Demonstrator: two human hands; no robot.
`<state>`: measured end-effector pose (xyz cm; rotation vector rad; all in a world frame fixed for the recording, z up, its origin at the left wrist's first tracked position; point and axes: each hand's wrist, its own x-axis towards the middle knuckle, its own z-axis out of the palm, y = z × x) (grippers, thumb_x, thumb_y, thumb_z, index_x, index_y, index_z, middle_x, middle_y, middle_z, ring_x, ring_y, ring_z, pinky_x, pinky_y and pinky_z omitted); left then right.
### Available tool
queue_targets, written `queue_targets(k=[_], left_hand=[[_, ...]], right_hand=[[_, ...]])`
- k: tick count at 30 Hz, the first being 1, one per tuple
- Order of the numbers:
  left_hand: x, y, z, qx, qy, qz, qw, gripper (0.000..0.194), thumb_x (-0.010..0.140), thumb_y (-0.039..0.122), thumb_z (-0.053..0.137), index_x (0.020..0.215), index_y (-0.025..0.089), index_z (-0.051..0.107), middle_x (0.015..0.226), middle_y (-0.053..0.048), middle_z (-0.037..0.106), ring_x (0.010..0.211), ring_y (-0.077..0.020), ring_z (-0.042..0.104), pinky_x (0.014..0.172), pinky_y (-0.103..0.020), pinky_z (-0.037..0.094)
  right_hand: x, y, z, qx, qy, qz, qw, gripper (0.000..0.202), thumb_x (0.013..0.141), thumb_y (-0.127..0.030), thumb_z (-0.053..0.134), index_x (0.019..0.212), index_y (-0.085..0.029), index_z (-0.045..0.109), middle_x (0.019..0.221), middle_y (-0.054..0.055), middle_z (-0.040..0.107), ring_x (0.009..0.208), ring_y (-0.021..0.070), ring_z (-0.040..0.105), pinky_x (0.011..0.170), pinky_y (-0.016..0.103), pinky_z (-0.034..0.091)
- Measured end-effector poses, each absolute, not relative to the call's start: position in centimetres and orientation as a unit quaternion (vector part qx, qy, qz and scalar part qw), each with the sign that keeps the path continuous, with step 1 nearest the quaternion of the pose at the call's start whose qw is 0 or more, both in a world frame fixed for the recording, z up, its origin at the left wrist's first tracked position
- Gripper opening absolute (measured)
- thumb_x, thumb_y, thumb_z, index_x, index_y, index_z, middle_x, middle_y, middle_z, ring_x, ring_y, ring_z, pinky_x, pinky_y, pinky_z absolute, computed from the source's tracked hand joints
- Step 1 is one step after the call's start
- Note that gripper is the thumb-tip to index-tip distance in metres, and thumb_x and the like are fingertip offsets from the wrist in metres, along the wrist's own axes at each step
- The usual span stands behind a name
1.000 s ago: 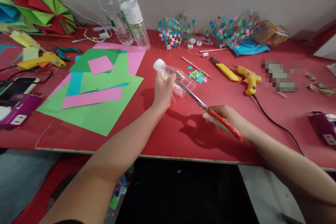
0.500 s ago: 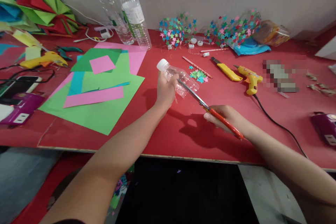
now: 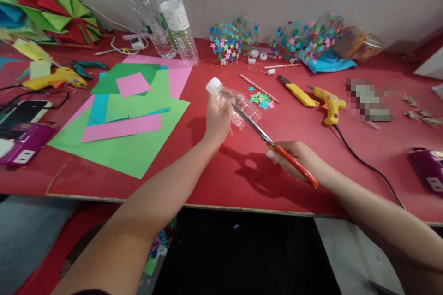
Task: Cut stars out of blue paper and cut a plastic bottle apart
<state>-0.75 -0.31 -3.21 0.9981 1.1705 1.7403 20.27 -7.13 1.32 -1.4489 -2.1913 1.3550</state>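
My left hand (image 3: pixel 219 113) is closed around a clear plastic bottle piece (image 3: pixel 246 103), whose white cap (image 3: pixel 213 85) points up and to the left. In my right hand (image 3: pixel 294 156) is a pair of scissors (image 3: pixel 296 164) with red-orange handles. The blades reach up-left to the bottle plastic beside my left fingers; whether they are cutting into it I cannot tell. Just behind the bottle lies a small heap of paper stars (image 3: pixel 262 100), with a patterned pencil-like stick (image 3: pixel 259 87) alongside.
Coloured paper sheets (image 3: pixel 138 147) lie to the left. A yellow utility knife (image 3: pixel 299 93) and a corded glue gun (image 3: pixel 330 103) rest on the right. Tall bottles (image 3: pixel 178 23) and star-covered clear pieces (image 3: pixel 230 41) stand by the wall. The red table's front edge (image 3: pixel 242 209) is close.
My right hand and the scissors have shifted slightly left and down. My left hand keeps its hold on the bottle piece, nearly unmoved.
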Motion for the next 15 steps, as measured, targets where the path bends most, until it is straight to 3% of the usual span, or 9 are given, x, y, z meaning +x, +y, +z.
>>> queue_targets(k=[7,15], left_hand=[[-0.43,-0.95,-2.99,0.47,0.413,0.674,0.393,0.023,0.082,0.034,0.067,0.089,0.025,0.048,0.088,-0.004,0.071,0.093,-0.0214,0.07,0.088,-0.039,0.053],[-0.45,-0.94,-3.02,0.468,0.413,0.672,0.4,0.022,0.082,0.033,0.068,0.089,0.026,0.049,0.09,-0.004,0.072,0.093,-0.0219,0.07,0.09,-0.04,0.053]], right_hand=[[20.48,-6.99,1.93,-0.474,-0.752,0.45,0.081,0.047,0.088,-0.06,0.053,0.064,-0.021,0.042,0.056,-0.004,0.044,0.047,0.009,0.037,0.047,0.025,0.028],[20.13,-7.36,1.68,-0.473,-0.75,0.451,0.108,0.054,0.087,-0.067,0.049,0.06,-0.022,0.035,0.053,-0.005,0.037,0.048,0.0095,0.033,0.047,0.025,0.027]])
